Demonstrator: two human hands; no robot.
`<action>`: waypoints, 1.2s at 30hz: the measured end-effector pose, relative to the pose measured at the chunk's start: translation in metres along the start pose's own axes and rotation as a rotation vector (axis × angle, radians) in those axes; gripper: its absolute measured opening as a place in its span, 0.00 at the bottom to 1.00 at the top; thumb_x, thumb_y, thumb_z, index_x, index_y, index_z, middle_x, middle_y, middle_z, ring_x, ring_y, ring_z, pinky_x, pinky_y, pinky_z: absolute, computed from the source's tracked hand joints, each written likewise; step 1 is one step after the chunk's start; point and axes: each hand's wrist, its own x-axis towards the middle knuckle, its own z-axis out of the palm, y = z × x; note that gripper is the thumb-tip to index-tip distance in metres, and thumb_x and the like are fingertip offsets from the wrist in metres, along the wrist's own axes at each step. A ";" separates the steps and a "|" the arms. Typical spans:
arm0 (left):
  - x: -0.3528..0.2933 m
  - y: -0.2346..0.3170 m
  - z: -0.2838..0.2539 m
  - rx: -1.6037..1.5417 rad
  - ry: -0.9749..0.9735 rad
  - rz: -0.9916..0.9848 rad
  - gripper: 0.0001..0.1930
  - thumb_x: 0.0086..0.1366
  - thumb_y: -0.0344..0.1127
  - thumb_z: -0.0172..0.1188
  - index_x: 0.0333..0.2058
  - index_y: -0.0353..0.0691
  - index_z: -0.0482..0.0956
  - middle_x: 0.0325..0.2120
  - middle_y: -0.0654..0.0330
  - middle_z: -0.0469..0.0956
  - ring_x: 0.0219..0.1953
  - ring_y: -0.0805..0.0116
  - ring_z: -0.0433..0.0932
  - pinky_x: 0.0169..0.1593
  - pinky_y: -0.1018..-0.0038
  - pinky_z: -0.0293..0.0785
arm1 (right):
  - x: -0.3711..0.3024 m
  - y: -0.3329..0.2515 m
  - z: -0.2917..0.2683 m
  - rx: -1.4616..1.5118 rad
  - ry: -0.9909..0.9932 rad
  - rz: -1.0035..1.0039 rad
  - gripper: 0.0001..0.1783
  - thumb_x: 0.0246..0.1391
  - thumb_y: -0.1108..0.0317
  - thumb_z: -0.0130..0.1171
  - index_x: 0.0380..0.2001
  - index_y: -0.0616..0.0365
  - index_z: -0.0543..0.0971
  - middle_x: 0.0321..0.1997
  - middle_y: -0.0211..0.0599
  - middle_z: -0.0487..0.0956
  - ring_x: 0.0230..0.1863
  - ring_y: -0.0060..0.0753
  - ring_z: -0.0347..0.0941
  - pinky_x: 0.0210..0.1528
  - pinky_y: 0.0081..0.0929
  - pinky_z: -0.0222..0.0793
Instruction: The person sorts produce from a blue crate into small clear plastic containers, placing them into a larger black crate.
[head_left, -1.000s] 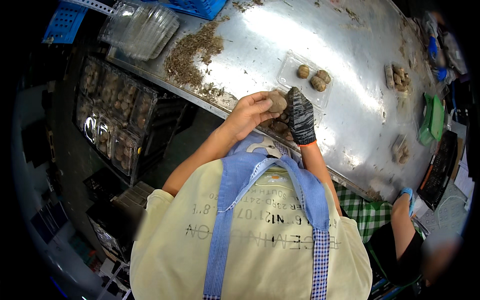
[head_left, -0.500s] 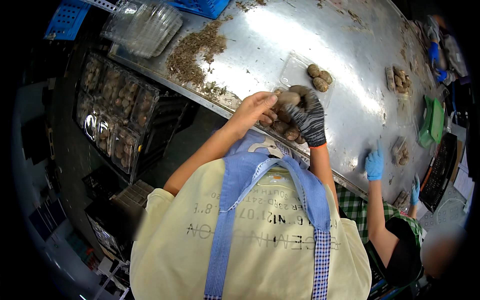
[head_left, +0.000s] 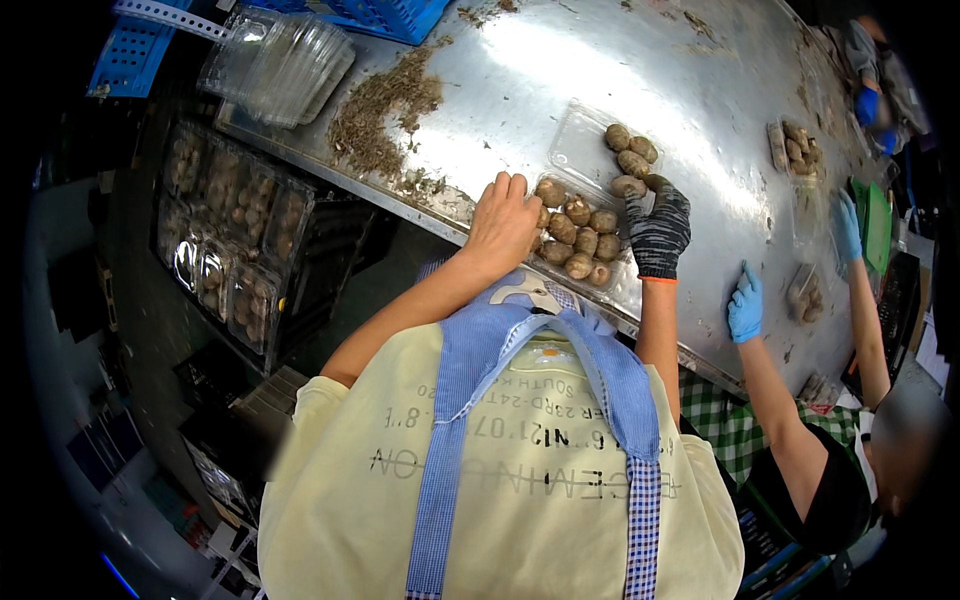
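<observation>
Several brown taro corms (head_left: pixel 583 240) fill one half of a clear plastic clamshell box (head_left: pixel 622 290) at the near table edge. Its clear lid (head_left: pixel 577 140) lies folded back beyond it. My bare left hand (head_left: pixel 503 225) curls over the box's left side, its fingertips partly hidden. In a dark striped knit glove, my right hand (head_left: pixel 660 225) closes at the box's right rim on a taro corm (head_left: pixel 628 186); another shows by its fingers. Several loose corms (head_left: pixel 632 162) lie just past that hand.
Dry root scraps (head_left: pixel 385 115) litter the metal table (head_left: pixel 500 120). Stacked empty boxes (head_left: pixel 285 65) and a blue crate (head_left: pixel 400 15) stand at far left. Filled boxes (head_left: pixel 225 215) sit below the edge. At right are a co-worker's blue-gloved hands (head_left: pixel 745 308), filled boxes (head_left: pixel 798 150) and a green container (head_left: pixel 875 225).
My hands have parted from over the box, exposing the corms inside. The left has come down at its left side, the right at its right rim. The co-worker's farther hand has reached forward.
</observation>
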 end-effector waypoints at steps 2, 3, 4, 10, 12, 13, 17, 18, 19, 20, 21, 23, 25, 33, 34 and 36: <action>0.002 -0.002 0.005 0.011 -0.004 0.009 0.17 0.45 0.35 0.64 0.35 0.37 0.75 0.38 0.56 0.65 0.42 0.56 0.62 0.45 0.66 0.63 | -0.003 0.005 -0.001 0.033 0.110 -0.012 0.18 0.45 0.57 0.59 0.38 0.55 0.74 0.40 0.37 0.75 0.43 0.41 0.69 0.47 0.34 0.64; 0.004 -0.003 0.007 -0.003 -0.001 0.026 0.16 0.45 0.35 0.64 0.35 0.37 0.75 0.39 0.56 0.65 0.43 0.56 0.62 0.46 0.66 0.62 | -0.007 0.007 -0.002 0.066 0.164 -0.013 0.17 0.45 0.59 0.59 0.38 0.55 0.74 0.40 0.37 0.75 0.43 0.40 0.69 0.47 0.33 0.64; 0.006 -0.004 0.008 -0.018 0.000 0.044 0.16 0.45 0.35 0.64 0.35 0.37 0.75 0.40 0.55 0.65 0.44 0.55 0.62 0.47 0.65 0.62 | -0.010 0.010 -0.004 0.097 0.219 -0.012 0.16 0.45 0.61 0.59 0.38 0.55 0.74 0.39 0.37 0.75 0.43 0.39 0.69 0.46 0.32 0.65; -0.006 -0.003 -0.019 -0.430 0.133 -0.080 0.13 0.56 0.34 0.57 0.39 0.36 0.72 0.45 0.52 0.68 0.49 0.60 0.64 0.52 0.68 0.62 | -0.009 -0.008 -0.018 0.454 0.268 -0.013 0.10 0.48 0.69 0.56 0.34 0.60 0.74 0.35 0.40 0.75 0.37 0.40 0.71 0.39 0.31 0.68; -0.005 -0.003 -0.025 -1.175 -0.040 -0.267 0.14 0.59 0.34 0.54 0.43 0.35 0.69 0.44 0.52 0.70 0.47 0.63 0.69 0.49 0.71 0.66 | -0.010 -0.015 -0.018 0.529 0.141 -0.031 0.08 0.49 0.70 0.54 0.33 0.61 0.75 0.33 0.42 0.75 0.35 0.42 0.72 0.38 0.32 0.67; -0.004 -0.003 -0.029 -1.546 -0.133 -0.361 0.15 0.61 0.33 0.52 0.45 0.34 0.67 0.44 0.53 0.71 0.45 0.64 0.71 0.48 0.72 0.67 | -0.012 -0.018 -0.018 0.567 0.077 -0.042 0.07 0.50 0.70 0.53 0.32 0.61 0.75 0.32 0.44 0.75 0.34 0.43 0.72 0.38 0.32 0.67; -0.001 0.003 -0.036 -1.611 -0.145 -0.268 0.16 0.62 0.31 0.50 0.48 0.34 0.63 0.43 0.54 0.72 0.42 0.67 0.74 0.47 0.74 0.70 | -0.017 -0.030 -0.013 0.351 -0.145 -0.484 0.11 0.48 0.69 0.50 0.36 0.57 0.75 0.38 0.43 0.75 0.35 0.46 0.72 0.40 0.35 0.67; -0.002 0.004 -0.034 -1.571 -0.090 -0.256 0.16 0.62 0.30 0.50 0.48 0.34 0.63 0.42 0.54 0.72 0.41 0.68 0.74 0.47 0.74 0.70 | -0.018 -0.037 -0.015 0.434 -0.158 -0.514 0.13 0.45 0.67 0.51 0.36 0.56 0.74 0.42 0.42 0.74 0.35 0.45 0.72 0.38 0.36 0.68; -0.003 0.006 -0.030 -1.530 -0.039 -0.243 0.17 0.62 0.30 0.50 0.49 0.33 0.63 0.42 0.55 0.72 0.41 0.69 0.74 0.46 0.74 0.70 | -0.019 -0.044 -0.019 0.398 -0.199 -0.507 0.13 0.45 0.66 0.51 0.36 0.56 0.75 0.40 0.42 0.74 0.33 0.45 0.72 0.36 0.37 0.68; -0.005 0.006 -0.028 -1.489 0.025 -0.238 0.17 0.62 0.29 0.50 0.49 0.33 0.64 0.42 0.55 0.72 0.40 0.70 0.74 0.46 0.74 0.70 | -0.016 -0.060 -0.030 0.366 -0.245 -0.510 0.13 0.45 0.65 0.51 0.35 0.56 0.75 0.38 0.42 0.75 0.32 0.44 0.72 0.34 0.38 0.68; -0.007 0.008 -0.028 -1.433 0.026 -0.215 0.17 0.62 0.28 0.50 0.49 0.33 0.64 0.42 0.55 0.73 0.40 0.70 0.74 0.46 0.75 0.70 | -0.016 -0.073 -0.034 0.328 -0.285 -0.510 0.13 0.45 0.65 0.51 0.35 0.55 0.75 0.36 0.42 0.75 0.31 0.44 0.72 0.33 0.38 0.68; -0.009 0.011 -0.030 -1.323 0.013 -0.169 0.17 0.61 0.27 0.49 0.50 0.33 0.65 0.41 0.56 0.73 0.39 0.71 0.74 0.45 0.76 0.71 | -0.022 -0.075 -0.013 0.306 -0.271 -0.382 0.15 0.44 0.62 0.53 0.35 0.58 0.74 0.24 0.40 0.74 0.25 0.43 0.71 0.27 0.37 0.66; -0.006 0.010 -0.038 -1.450 -0.088 -0.249 0.16 0.62 0.29 0.49 0.49 0.33 0.66 0.38 0.57 0.73 0.37 0.73 0.74 0.43 0.77 0.72 | -0.027 -0.071 -0.011 0.138 -0.149 -0.495 0.16 0.43 0.60 0.53 0.34 0.59 0.74 0.20 0.38 0.73 0.23 0.43 0.70 0.26 0.35 0.66; -0.005 -0.002 -0.033 -2.014 -0.212 -0.528 0.21 0.67 0.44 0.42 0.43 0.30 0.69 0.32 0.53 0.75 0.32 0.68 0.76 0.37 0.77 0.74 | -0.032 -0.060 0.008 0.294 0.006 -0.599 0.37 0.36 0.66 0.60 0.52 0.69 0.61 0.33 0.47 0.73 0.29 0.45 0.71 0.32 0.36 0.66; -0.006 -0.004 -0.032 -2.008 -0.220 -0.526 0.21 0.66 0.46 0.43 0.43 0.30 0.69 0.32 0.53 0.76 0.31 0.68 0.76 0.36 0.76 0.75 | -0.032 -0.057 0.013 0.290 0.017 -0.614 0.36 0.37 0.67 0.59 0.52 0.69 0.62 0.34 0.47 0.73 0.30 0.45 0.71 0.32 0.36 0.66; -0.007 -0.007 -0.031 -1.995 -0.239 -0.520 0.22 0.66 0.48 0.43 0.43 0.31 0.70 0.32 0.53 0.76 0.30 0.69 0.76 0.35 0.76 0.75 | -0.029 -0.056 0.016 0.280 0.040 -0.644 0.33 0.39 0.68 0.57 0.51 0.67 0.64 0.34 0.46 0.73 0.30 0.45 0.71 0.32 0.37 0.67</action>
